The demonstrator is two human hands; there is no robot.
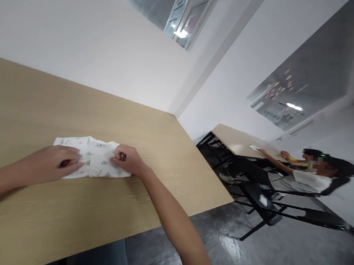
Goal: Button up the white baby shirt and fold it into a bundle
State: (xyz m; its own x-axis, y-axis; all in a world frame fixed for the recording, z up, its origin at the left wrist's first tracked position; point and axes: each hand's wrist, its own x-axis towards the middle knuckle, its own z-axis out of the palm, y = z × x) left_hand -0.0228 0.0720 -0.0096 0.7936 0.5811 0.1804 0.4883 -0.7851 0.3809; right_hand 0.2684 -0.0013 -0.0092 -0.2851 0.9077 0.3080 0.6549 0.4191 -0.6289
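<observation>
A small folded white baby shirt [99, 159] with a green and pink print lies on the wooden table [151, 147]. Its neckline and printed neck label face up at the middle of the far edge. On the left part of the cloth rests my left hand [59, 159], its fingers stretched out and the thumb apart from them. My right hand [130, 159] is curled at the right end of the shirt, thumb and fingers closed on the cloth there. The fingertips' exact grip is partly hidden.
A white wall [94, 52] borders the table's far side. To the right, past the table's edge, stand a black folding chair [260, 202] and a second table [240, 139]. People sit there, one in a white top [308, 181] with a hand on a pale item.
</observation>
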